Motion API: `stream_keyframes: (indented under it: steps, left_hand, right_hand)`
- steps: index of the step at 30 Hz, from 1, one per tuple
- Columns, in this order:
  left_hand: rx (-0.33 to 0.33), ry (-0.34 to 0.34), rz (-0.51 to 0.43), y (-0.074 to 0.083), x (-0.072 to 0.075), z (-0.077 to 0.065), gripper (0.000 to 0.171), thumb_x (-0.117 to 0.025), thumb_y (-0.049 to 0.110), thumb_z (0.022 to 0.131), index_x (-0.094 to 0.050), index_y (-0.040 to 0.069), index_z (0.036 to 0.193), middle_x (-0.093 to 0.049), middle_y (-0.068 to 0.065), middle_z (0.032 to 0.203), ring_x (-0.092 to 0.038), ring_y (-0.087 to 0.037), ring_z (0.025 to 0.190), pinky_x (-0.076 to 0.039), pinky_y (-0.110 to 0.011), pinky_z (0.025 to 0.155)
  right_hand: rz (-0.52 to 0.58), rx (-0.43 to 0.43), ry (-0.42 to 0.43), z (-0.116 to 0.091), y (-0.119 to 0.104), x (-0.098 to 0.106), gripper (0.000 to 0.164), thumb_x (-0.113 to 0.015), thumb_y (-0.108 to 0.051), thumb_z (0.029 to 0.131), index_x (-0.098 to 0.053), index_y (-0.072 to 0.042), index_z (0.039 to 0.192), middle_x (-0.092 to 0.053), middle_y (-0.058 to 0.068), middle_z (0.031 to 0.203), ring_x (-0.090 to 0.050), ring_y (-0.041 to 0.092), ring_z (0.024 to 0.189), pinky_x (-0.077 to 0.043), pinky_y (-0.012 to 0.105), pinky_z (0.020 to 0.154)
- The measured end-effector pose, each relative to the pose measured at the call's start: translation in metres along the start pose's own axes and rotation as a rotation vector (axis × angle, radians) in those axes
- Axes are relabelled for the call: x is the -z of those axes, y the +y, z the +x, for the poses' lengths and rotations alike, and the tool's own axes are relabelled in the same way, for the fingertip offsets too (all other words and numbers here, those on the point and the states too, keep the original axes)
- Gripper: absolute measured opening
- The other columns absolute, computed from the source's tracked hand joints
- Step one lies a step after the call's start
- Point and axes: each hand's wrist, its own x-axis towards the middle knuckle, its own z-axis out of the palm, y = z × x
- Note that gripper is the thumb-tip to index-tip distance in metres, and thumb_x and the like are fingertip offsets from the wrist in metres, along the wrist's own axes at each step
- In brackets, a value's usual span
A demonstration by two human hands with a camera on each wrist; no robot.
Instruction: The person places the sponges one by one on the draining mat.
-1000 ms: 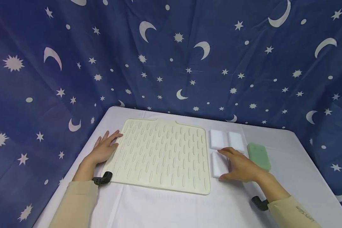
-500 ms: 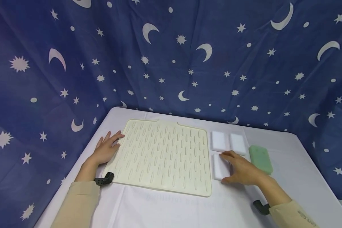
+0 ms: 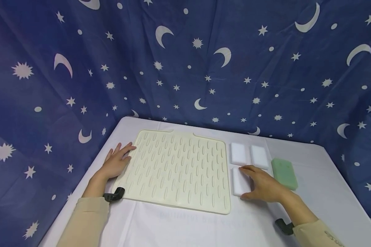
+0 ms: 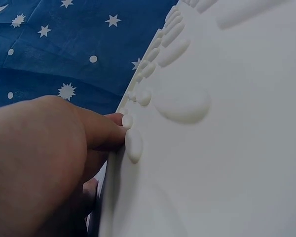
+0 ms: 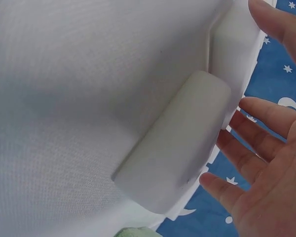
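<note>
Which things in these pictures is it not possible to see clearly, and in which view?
- Head view: the right hand covers part of the near white sponge; contact cannot be judged there.
- Left wrist view: the left hand fingertips are hidden by the cream mat edge.
- Right wrist view: the green sponge is cut by the bottom edge.

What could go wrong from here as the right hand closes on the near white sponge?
The right hand lies over the near sponge, which sits close to the mat and two more white sponges; lifting it may nudge those. The left hand only touches the mat's edge, so the mat could slide.
</note>
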Motion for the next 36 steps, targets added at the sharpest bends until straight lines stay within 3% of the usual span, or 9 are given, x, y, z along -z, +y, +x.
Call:
stream_keyframes:
  steps: [16, 24, 36]
  left_hand:
    - [0.004, 0.014, 0.008, -0.003, -0.002, -0.001, 0.041, -0.043, 0.018, 0.103, -0.045, 0.019, 0.143, -0.023, -0.006, 0.161, 0.003, -0.036, 0.151, 0.011, -0.057, 0.119]
    - [0.007, 0.010, 0.002, -0.002, -0.002, 0.001, 0.041, -0.044, 0.018, 0.102, -0.045, 0.019, 0.144, -0.023, -0.005, 0.161, 0.002, -0.036, 0.151, 0.011, -0.057, 0.119]
    - [0.008, 0.015, 0.001, -0.002, -0.002, 0.001, 0.041, -0.044, 0.017, 0.102, -0.045, 0.019, 0.143, -0.023, -0.004, 0.161, 0.002, -0.035, 0.151, 0.011, -0.057, 0.119]
  right_hand:
    - [-0.010, 0.022, 0.024, 0.002, 0.001, 0.001, 0.097, -0.085, -0.055, 0.063, -0.050, -0.008, 0.140, -0.047, 0.006, 0.145, -0.048, 0.029, 0.131, -0.044, 0.050, 0.106]
    - [-0.019, 0.007, 0.022, 0.001, -0.003, 0.009, 0.100, -0.082, -0.057, 0.067, -0.044, -0.005, 0.144, -0.046, 0.011, 0.146, -0.047, 0.035, 0.131, -0.042, 0.055, 0.106]
    - [0.008, 0.048, 0.056, 0.015, -0.009, 0.022, 0.096, -0.080, -0.059, 0.068, -0.047, -0.009, 0.143, -0.046, 0.009, 0.145, -0.047, 0.032, 0.131, -0.043, 0.054, 0.106]
